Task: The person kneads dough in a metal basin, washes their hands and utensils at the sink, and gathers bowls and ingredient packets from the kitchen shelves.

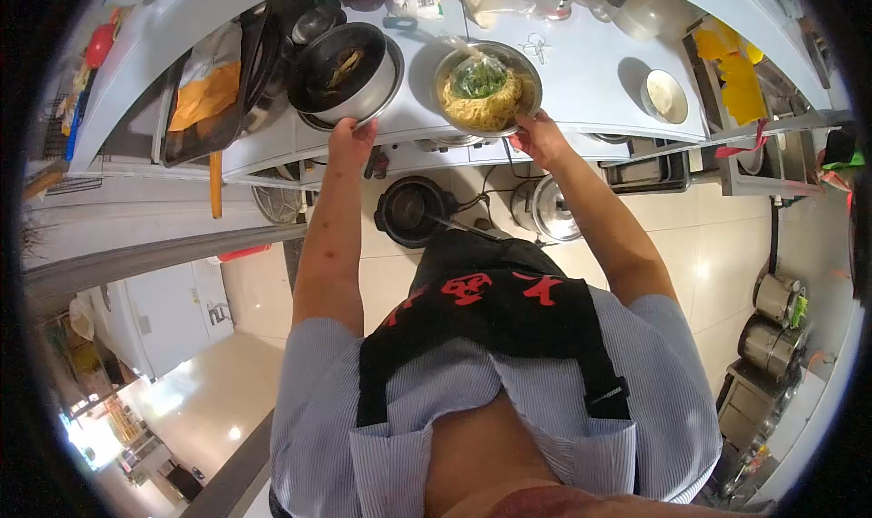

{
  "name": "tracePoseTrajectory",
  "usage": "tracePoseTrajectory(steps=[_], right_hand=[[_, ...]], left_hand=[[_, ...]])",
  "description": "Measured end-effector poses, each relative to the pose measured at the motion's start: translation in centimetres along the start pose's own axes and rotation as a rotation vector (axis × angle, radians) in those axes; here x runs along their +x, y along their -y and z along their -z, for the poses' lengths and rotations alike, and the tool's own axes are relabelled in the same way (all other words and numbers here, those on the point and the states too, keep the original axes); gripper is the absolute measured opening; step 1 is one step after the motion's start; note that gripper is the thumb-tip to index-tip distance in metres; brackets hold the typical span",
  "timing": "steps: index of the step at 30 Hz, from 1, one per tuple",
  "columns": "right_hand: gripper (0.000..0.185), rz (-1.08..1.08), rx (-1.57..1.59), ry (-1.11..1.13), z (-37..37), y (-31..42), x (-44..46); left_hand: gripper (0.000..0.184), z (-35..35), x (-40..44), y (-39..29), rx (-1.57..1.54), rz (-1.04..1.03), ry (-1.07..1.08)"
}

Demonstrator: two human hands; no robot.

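My left hand (351,135) is closed on the near rim of a shallow metal dish (392,96). In that dish stands a round pot (341,69), dark inside with a pale outer wall and some brownish pieces at its bottom. To the right, my right hand (538,139) grips the lower right edge of a metal bowl (529,67). Yellow noodles (481,109) fill this bowl, and a clear plastic bag of chopped greens (480,75) lies on top of them. Both vessels are at the white counter's near side.
A small white bowl (666,98) stands at the counter's right. Dark trays (204,96) are stacked at the left, with a wooden handle (216,184) sticking out. Below the counter are a black pot (413,211) and a silver lidded pot (552,211). Plastic bags line the back.
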State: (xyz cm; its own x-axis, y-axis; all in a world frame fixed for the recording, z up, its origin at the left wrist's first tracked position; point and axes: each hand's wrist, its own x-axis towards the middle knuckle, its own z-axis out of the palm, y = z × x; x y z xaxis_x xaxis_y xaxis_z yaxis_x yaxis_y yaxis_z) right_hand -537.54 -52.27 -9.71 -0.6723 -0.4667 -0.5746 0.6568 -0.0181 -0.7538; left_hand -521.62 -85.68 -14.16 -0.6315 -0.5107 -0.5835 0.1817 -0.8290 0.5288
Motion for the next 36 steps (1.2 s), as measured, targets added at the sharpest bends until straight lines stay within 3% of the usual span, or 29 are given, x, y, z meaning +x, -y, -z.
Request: tracePoseTrajectory(steps=[3,4,6,11,16,23,25,30,36], right_hand=[[0.041,-0.006,0.001,0.047,0.5,0.0,0.1],[0.041,-0.005,0.001,0.053,0.6,0.1,0.0],[0.042,-0.003,-0.02,0.062,0.6,0.6,0.5],[0.044,-0.032,-0.053,0.07,1.1,1.2,0.2],[0.037,-0.051,-0.091,0.097,0.5,1.8,0.4],[0.048,-0.061,-0.054,0.238,-6.3,0.5,3.1],[0.047,-0.095,-0.035,0.351,-8.9,0.7,2.9],[0.045,-0.15,-0.125,0.397,-12.1,-2.1,2.4],[0.037,-0.276,-0.278,0.454,-7.1,-5.9,0.0]], left_hand=[[0.017,2.2,2.9,-0.4,-0.013,0.014,0.074],[0.018,2.1,2.4,-0.5,0.063,-0.017,-0.046],[0.018,2.1,1.3,-1.1,0.125,-0.041,-0.009],[0.018,3.3,-4.9,-0.3,0.035,-0.114,-0.032],[0.015,5.8,-12.4,-1.1,0.157,-0.028,-0.085],[0.018,4.5,-21.7,-4.4,0.302,-0.101,-0.042],[0.02,2.4,-23.5,-5.1,0.39,-0.166,-0.141],[0.011,1.4,-22.2,-5.6,0.401,-0.17,-0.142],[0.006,-1.2,-15.6,-4.4,0.257,-0.135,-0.023]])
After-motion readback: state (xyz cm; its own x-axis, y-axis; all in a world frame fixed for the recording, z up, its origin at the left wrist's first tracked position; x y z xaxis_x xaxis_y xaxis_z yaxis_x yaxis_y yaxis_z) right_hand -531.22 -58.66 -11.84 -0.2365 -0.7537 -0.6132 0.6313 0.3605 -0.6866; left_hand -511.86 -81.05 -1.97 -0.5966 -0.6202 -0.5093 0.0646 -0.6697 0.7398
